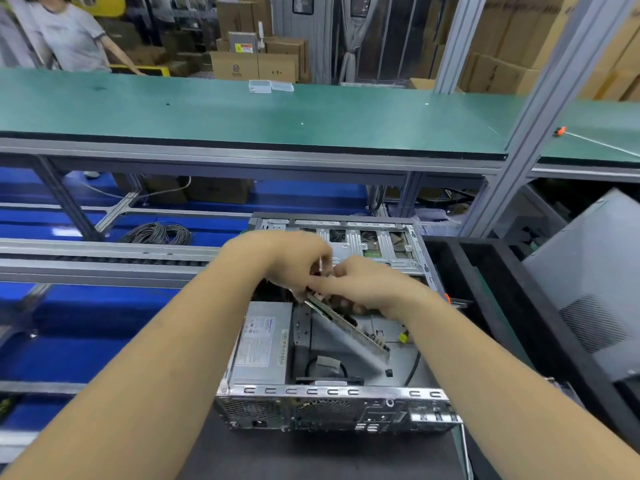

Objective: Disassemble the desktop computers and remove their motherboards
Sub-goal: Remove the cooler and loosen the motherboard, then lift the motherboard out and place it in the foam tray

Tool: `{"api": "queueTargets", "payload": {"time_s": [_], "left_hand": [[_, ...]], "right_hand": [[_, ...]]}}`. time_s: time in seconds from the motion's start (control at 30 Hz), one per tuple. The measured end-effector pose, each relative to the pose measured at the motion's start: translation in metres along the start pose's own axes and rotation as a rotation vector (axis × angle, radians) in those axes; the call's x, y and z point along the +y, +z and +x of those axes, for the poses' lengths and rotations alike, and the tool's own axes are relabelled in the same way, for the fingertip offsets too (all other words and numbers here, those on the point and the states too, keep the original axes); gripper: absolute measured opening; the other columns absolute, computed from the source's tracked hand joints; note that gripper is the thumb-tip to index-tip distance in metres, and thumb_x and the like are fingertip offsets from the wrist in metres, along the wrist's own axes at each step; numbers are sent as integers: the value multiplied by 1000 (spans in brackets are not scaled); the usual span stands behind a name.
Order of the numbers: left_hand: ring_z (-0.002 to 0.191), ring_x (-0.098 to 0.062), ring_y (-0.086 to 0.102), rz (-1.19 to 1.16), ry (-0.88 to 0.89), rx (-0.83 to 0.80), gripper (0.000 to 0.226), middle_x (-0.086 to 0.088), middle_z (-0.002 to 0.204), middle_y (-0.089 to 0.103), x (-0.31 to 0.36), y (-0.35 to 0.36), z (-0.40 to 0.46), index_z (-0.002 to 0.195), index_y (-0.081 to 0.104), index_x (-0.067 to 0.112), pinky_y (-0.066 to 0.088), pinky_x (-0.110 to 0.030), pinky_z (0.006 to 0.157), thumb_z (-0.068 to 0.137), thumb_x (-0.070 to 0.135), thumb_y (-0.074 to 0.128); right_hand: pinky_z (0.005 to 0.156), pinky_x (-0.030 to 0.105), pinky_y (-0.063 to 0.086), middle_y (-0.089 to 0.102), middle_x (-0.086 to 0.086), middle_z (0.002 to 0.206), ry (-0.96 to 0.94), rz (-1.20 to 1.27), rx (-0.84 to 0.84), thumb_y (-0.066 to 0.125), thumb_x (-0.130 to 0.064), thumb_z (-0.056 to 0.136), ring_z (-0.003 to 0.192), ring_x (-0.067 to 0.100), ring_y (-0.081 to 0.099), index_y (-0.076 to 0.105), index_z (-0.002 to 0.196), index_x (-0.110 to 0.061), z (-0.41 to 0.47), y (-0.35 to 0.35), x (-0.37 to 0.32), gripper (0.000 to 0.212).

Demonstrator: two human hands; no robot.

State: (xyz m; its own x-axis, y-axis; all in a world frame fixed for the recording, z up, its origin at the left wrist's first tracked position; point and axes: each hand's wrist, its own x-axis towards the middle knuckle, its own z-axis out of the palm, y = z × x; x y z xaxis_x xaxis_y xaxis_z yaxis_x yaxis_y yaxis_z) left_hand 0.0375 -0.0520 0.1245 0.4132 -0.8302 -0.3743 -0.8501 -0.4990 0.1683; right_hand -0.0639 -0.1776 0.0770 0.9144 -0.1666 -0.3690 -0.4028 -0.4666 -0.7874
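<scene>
An open desktop computer case (332, 393) lies on a dark mat in front of me, its rear panel with ports toward me. A grey power supply (263, 344) sits in its left side. A motherboard (349, 325) is tilted up out of the case, its far end raised. My left hand (294, 261) and my right hand (363, 282) meet above the case's middle, and both grip the board's raised far end. Their fingers hide that end of the board. The drive cage (356, 244) shows beyond the hands.
A green workbench (242, 112) runs across the back with small clear boxes (270, 86) on it. A coil of cable (156, 233) lies on the blue floor at left. A grey case panel (595, 285) leans in a black bin at right. A person (69, 32) stands far left.
</scene>
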Motion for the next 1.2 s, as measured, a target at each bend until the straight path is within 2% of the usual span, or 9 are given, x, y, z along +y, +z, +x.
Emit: {"api": "queueTargets", "payload": {"time_s": [0.1, 0.23, 0.3, 0.37, 0.5, 0.63, 0.8, 1.03, 1.2], "left_hand": [[98, -6, 57, -143, 82, 121, 73, 19, 111, 57, 3, -25, -4, 133, 46, 33, 45, -23, 81, 75, 15, 86], [136, -15, 38, -51, 130, 364, 97, 15, 151, 44, 2, -41, -7, 153, 26, 45, 31, -42, 113, 76, 34, 85], [141, -7, 35, -383, 203, 499, 86, 18, 152, 41, -3, -43, -10, 150, 35, 44, 31, -33, 114, 79, 30, 81], [122, 0, 52, -848, 188, 886, 48, 14, 134, 59, -4, -36, -8, 129, 57, 38, 43, -21, 98, 86, 20, 69], [65, -5, 51, -1439, -331, 1500, 6, 8, 81, 58, -2, -16, 6, 86, 56, 20, 42, -22, 63, 90, 17, 52], [77, -22, 52, -1719, -586, 1126, 10, -3, 85, 59, 0, 10, 24, 86, 54, 14, 40, -35, 68, 92, 22, 50], [87, -27, 62, -1885, -488, 623, 32, -4, 95, 68, 13, 25, 31, 92, 63, 15, 47, -37, 78, 100, 40, 45], [81, -28, 64, -1856, -275, 260, 84, -10, 89, 75, 7, 13, 33, 88, 76, 9, 43, -33, 70, 88, 80, 30], [86, -30, 67, -1798, -331, 223, 49, -7, 98, 72, 4, 2, 36, 89, 69, 21, 46, -39, 85, 76, 68, 64]], "right_hand": [[43, 23, 29, 50, 0, 68, 42, 350, -81, 62, -65, 84, 50, 11, 38, 60, 98, -16, -2, -9, -7, 51], [41, 22, 31, 54, -6, 57, 59, 325, 90, 67, -60, 84, 43, 8, 41, 65, 98, -13, -8, -15, -11, 50], [68, 34, 56, 73, 0, 79, -11, 395, 81, 73, -60, 77, 68, 16, 66, 72, 105, -12, -16, -25, -11, 56], [87, 38, 55, 74, 5, 99, -75, 421, 69, 73, -62, 76, 86, 24, 68, 77, 103, -19, -32, -40, -15, 50], [58, 25, 47, 65, -3, 73, -226, 397, 165, 62, -60, 85, 54, 15, 54, 73, 92, -19, -70, -81, -35, 43], [50, 16, 50, 68, -4, 65, -415, 544, 286, 60, -54, 90, 49, 12, 61, 77, 68, -24, -103, -113, -56, 41], [55, 33, 36, 56, 17, 76, -559, 277, 363, 61, -52, 90, 60, 26, 44, 64, 84, 4, -100, -104, -43, 57], [52, 15, 32, 51, -14, 59, -646, -281, 545, 58, -51, 90, 55, 1, 44, 47, 68, -28, -65, -85, 15, 34], [59, 19, 33, 45, -10, 66, -638, -528, 496, 56, -62, 86, 64, 3, 43, 41, 70, -30, -52, -82, 39, 38]]}}
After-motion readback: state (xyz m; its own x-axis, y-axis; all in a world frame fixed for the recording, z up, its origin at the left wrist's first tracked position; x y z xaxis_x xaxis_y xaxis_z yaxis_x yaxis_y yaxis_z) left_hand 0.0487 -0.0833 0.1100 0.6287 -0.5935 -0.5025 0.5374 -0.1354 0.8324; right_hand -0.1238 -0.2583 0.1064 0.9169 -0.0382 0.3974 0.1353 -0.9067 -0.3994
